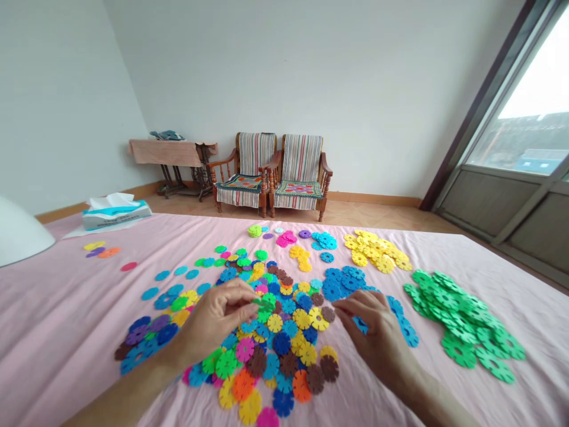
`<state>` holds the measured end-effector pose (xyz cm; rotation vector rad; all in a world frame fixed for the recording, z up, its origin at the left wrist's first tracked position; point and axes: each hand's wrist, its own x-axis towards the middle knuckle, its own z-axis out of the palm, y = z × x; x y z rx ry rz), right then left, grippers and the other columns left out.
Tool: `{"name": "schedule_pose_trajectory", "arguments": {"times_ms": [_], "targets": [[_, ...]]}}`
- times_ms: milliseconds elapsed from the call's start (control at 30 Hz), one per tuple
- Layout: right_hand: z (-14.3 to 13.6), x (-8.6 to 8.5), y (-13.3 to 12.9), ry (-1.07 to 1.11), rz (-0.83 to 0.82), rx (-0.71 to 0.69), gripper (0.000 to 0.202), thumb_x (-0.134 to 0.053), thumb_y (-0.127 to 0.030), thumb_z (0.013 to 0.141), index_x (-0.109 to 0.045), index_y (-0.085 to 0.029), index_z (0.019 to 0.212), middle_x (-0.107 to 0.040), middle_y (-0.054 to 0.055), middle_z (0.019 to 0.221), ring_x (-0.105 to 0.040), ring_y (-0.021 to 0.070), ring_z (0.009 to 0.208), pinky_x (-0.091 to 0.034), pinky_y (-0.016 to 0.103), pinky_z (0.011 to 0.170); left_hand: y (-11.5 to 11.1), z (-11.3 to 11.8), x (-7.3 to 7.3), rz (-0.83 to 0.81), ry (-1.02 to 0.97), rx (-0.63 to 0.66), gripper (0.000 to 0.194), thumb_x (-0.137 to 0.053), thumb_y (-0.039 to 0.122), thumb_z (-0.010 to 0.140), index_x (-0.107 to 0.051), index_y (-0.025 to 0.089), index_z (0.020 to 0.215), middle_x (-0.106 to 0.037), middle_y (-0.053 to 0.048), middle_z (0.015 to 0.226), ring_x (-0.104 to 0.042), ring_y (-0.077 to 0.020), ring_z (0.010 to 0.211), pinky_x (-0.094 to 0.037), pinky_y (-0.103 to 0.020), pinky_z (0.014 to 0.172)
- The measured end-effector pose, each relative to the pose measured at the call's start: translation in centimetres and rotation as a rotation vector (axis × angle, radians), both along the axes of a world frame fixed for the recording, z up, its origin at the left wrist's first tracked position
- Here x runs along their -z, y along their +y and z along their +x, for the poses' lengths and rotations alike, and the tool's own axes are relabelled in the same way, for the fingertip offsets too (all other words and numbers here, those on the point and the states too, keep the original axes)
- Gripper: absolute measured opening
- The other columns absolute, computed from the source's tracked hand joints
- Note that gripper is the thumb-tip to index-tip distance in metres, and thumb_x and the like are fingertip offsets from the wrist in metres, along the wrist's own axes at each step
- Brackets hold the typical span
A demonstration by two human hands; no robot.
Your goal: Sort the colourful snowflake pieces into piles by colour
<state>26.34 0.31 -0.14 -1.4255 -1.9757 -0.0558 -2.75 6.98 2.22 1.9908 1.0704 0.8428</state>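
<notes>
My left hand is over the mixed pile, thumb and forefinger pinched on a green notched plastic disc. Beneath it spreads a heap of flower-shaped discs in many colours, among them a yellow disc and an orange disc. At the heap's right side is my right hand, its fingertips drawn together close beside a brown disc. Whether these fingers grip anything is unclear. Blue discs lie behind and around the right hand, partly covered by it.
Single-colour piles of green discs and yellow discs lie to the right. Small pink discs are at the back. A tissue box sits at the far left of the pink cloth. Two armchairs stand beyond.
</notes>
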Motion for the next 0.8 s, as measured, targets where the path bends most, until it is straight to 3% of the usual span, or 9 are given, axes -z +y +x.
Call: {"name": "schedule_pose_trajectory", "arguments": {"times_ms": [67,200,367,500,667,800], "targets": [[-1.8,-0.2,-0.6,0.061,-0.011,-0.083,0.016,-0.052,-0.028,0.091,-0.068,-0.026,0.092,-0.066,0.002,0.081,-0.060,0.0171,0.077,-0.040,0.036,0.078,-1.6,1.5,0.3,0.119,0.014,0.023,0.018,-0.063,0.036,0.082,-0.072,0.021,0.081,-0.066,-0.004,0.078,-0.062,-0.0170,0.074,-0.052,-0.029,0.068],[-4.4,-0.8,-1.8,0.164,-0.029,-0.197,0.010,-0.059,-0.029,0.086,-0.067,-0.026,0.092,-0.066,0.002,0.082,-0.059,0.0187,0.081,-0.041,0.034,0.075,-3.9,3.4,0.5,0.160,0.003,0.111,0.013,-0.065,0.032,0.082,-0.073,0.022,0.079,-0.068,-0.003,0.072,-0.062,-0.0162,0.069,-0.051,-0.026,0.064],[-5.4,-1.3,-2.4,0.204,-0.026,-0.283,0.012,-0.056,-0.024,0.088,-0.063,-0.025,0.078,-0.064,-0.001,0.075,-0.057,0.0151,0.074,-0.040,0.030,0.073,-4.1,3.5,0.6,0.181,0.019,0.166,0.013,-0.064,0.032,0.083,-0.073,0.022,0.082,-0.069,-0.003,0.074,-0.064,-0.0157,0.069,-0.050,-0.024,0.065],[-2.2,-1.5,-1.1,0.089,0.039,-0.010,0.016,-0.051,-0.027,0.090,-0.061,-0.022,0.079,-0.062,0.002,0.077,-0.056,0.0165,0.077,-0.038,0.031,0.074,-2.6,2.0,0.4,0.193,0.091,0.071,0.020,-0.059,0.035,0.086,-0.072,0.021,0.083,-0.069,-0.003,0.076,-0.064,-0.0166,0.072,-0.051,-0.025,0.068],[7.1,-1.4,0.9,-0.101,0.073,0.515,0.027,-0.049,-0.039,0.086,-0.061,-0.020,0.071,-0.062,0.002,0.070,-0.056,0.0170,0.067,-0.034,0.034,0.073,-0.2,-0.6,0.1,0.144,0.121,-0.119,0.030,-0.055,0.043,0.085,-0.068,0.019,0.076,-0.066,-0.001,0.066,-0.060,-0.0152,0.059,-0.049,-0.024,0.058],[13.8,-1.0,1.0,-0.151,-0.067,0.882,0.033,-0.044,-0.043,0.083,-0.064,-0.021,0.070,-0.065,0.006,0.070,-0.057,0.0222,0.065,-0.027,0.034,0.062,1.1,-1.9,0.0,0.092,0.102,-0.174,0.033,-0.056,0.049,0.082,-0.068,0.018,0.081,-0.064,0.000,0.060,-0.061,-0.0159,0.056,-0.050,-0.024,0.057]]}}
